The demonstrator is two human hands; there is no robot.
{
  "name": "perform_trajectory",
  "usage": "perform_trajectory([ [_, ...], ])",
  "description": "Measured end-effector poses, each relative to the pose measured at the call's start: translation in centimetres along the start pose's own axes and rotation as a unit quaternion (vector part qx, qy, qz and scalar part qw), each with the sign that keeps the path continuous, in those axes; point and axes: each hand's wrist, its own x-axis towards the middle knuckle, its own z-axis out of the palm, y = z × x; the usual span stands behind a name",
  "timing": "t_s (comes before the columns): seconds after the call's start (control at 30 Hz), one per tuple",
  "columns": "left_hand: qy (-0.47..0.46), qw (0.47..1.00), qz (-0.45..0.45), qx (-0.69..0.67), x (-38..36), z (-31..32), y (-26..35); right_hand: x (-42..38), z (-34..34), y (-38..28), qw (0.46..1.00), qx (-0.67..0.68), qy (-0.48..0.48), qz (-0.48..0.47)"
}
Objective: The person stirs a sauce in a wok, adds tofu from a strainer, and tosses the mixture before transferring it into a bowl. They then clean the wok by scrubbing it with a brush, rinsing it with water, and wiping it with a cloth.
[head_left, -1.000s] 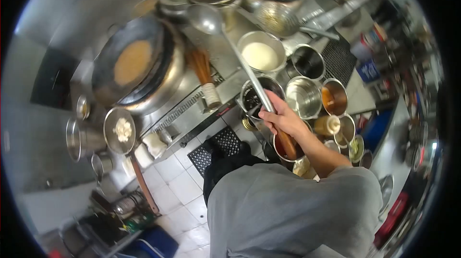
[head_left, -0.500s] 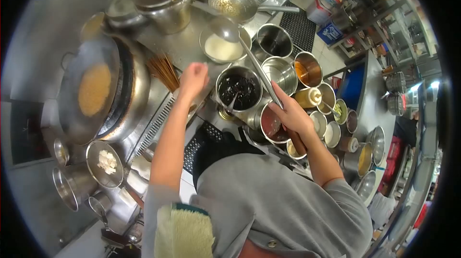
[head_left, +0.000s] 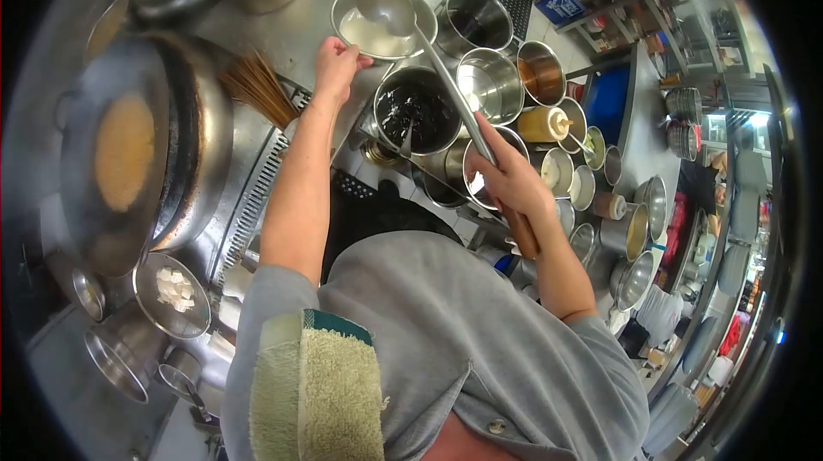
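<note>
My right hand point(head_left: 517, 178) is wrapped round the long handle of a ladle point(head_left: 385, 8). The ladle's bowl hangs over a metal bowl point(head_left: 426, 22) of whitish contents. At that bowl's lower left rim is my left hand point(head_left: 337, 73), its fingers pinched on the edge. Just below stands a pot of dark, glossy sauce point(head_left: 410, 109) with a utensil in it. A bundle of thin brown sticks point(head_left: 260, 90) lies left of my left forearm.
A large wok point(head_left: 126, 156) with yellowish-brown food sits on the left burner. Below it, a strainer point(head_left: 174, 293) holds white pieces. Several metal pots point(head_left: 540, 73) and a sauce bottle point(head_left: 545, 125) crowd the right side. Shelves stand at the far right.
My left hand has moved up to the bowl's rim, where it was in the air before. The ladle is now lower over the whitish contents. The whole view has shifted.
</note>
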Motion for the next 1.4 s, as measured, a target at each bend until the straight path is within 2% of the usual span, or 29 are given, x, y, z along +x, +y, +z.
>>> perform_trajectory([
  [0.07,0.0,1.0,0.005,0.013,0.3,-0.2,0.3,-0.1,-1.4,1.1,0.998,0.055,-0.021,-0.003],
  [0.1,0.0,1.0,0.007,0.019,0.4,-0.1,0.3,0.6,-1.1,1.8,0.998,0.042,0.004,-0.05],
  [0.2,0.023,0.999,0.008,0.042,0.4,0.3,0.2,0.5,-1.2,1.9,0.992,0.12,-0.03,-0.019],
  [0.37,0.017,0.999,0.006,0.041,-0.1,0.5,0.7,0.8,-2.3,2.9,0.98,0.193,-0.05,-0.025],
  [0.5,0.027,0.999,0.012,0.036,-0.2,0.8,0.8,0.7,-4.0,3.6,0.972,0.215,-0.095,-0.021],
  [0.6,0.033,0.999,0.008,0.042,-0.3,1.4,1.0,1.6,-3.8,3.9,0.977,0.202,-0.057,-0.031],
  [0.73,0.041,0.998,0.013,0.039,-0.3,1.7,1.3,1.6,-5.7,4.8,0.962,0.241,-0.124,-0.035],
  [0.87,0.046,0.998,0.013,0.042,-0.6,2.1,0.9,2.2,-5.6,5.0,0.962,0.241,-0.119,-0.047],
  [0.97,0.052,0.998,0.012,0.037,-0.7,2.2,1.0,1.7,-7.1,5.0,0.937,0.315,-0.15,-0.008],
  [1.1,0.07,0.997,0.023,0.014,-0.9,2.7,0.8,2.5,-7.0,6.1,0.937,0.312,-0.154,-0.031],
  [1.3,0.074,0.997,0.015,0.021,-0.8,2.7,0.7,2.4,-7.9,6.4,0.912,0.371,-0.173,-0.007],
  [1.4,0.078,0.996,0.023,0.022,-1.0,2.8,0.6,2.3,-7.6,6.8,0.918,0.359,-0.167,-0.007],
])
